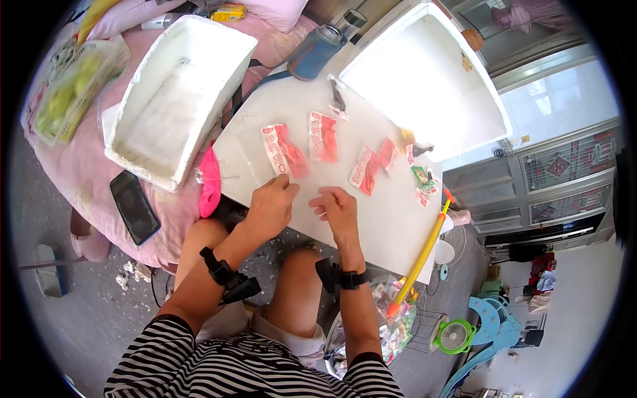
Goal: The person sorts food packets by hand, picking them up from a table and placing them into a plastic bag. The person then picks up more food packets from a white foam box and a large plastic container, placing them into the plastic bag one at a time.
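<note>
My left hand (274, 204) is over the front edge of the white table, its fingers curled and pressed together. They are just below a red-and-white packet (284, 151); whether they pinch anything is hidden. Beside it, my right hand (337, 209) has its fingers loosely bent and apart, with nothing visible in them. Another red-and-white packet (323, 136) lies beyond both hands. To the right are two more, a nearer packet (364, 170) and a smaller packet (387, 154) against it.
Two white foam boxes stand here, a left box (126, 126) on the pink bed and a right box (494, 99) on the table (391, 229). A blue bottle (315, 53) is at the back. A yellow tube (424, 252) lies along the right edge. A phone (135, 207) rests on the bed.
</note>
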The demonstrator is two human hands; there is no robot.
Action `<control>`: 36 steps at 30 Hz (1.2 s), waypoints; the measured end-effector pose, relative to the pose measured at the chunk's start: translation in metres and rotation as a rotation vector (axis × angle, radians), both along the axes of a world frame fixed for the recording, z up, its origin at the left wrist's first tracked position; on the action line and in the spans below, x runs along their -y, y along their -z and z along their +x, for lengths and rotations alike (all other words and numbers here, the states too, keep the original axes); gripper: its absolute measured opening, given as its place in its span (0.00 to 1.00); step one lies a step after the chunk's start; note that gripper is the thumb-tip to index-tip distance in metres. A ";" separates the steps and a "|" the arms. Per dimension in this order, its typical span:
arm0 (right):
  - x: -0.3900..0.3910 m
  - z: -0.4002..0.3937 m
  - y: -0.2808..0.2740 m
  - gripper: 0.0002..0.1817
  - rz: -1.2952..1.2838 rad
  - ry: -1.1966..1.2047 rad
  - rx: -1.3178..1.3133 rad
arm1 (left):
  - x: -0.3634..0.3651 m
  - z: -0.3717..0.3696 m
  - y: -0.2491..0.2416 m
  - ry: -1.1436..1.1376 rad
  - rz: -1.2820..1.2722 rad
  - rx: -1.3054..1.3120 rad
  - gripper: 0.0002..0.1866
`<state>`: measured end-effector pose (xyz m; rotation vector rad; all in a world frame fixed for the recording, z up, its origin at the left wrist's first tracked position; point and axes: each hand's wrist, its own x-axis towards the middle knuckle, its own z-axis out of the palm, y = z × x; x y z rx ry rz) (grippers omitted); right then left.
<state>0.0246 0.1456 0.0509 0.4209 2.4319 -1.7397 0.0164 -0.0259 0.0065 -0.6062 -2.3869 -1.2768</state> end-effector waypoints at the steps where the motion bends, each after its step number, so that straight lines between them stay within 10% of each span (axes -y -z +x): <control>1: -0.012 -0.012 0.008 0.12 0.183 0.093 -0.083 | 0.000 0.000 0.002 -0.017 -0.012 -0.001 0.11; 6: -0.038 -0.095 0.060 0.25 1.008 0.302 -0.545 | 0.000 0.000 0.003 -0.032 -0.050 0.034 0.06; 9: -0.011 -0.110 0.045 0.30 1.047 0.201 -0.269 | 0.000 0.002 0.002 -0.038 -0.067 0.052 0.04; 12: -0.030 -0.127 0.052 0.24 0.572 0.101 -0.085 | 0.000 0.002 0.002 -0.055 -0.056 0.039 0.04; 17: -0.043 -0.067 0.004 0.05 -0.166 0.241 -0.573 | 0.001 0.003 0.000 -0.065 -0.025 0.018 0.04; 24: -0.058 0.073 -0.015 0.10 -0.421 0.346 -0.208 | -0.003 0.005 -0.004 -0.118 0.034 -0.007 0.05; 36: -0.014 0.050 0.025 0.09 -0.465 0.278 -0.230 | -0.009 0.015 -0.003 -0.065 0.024 -0.150 0.09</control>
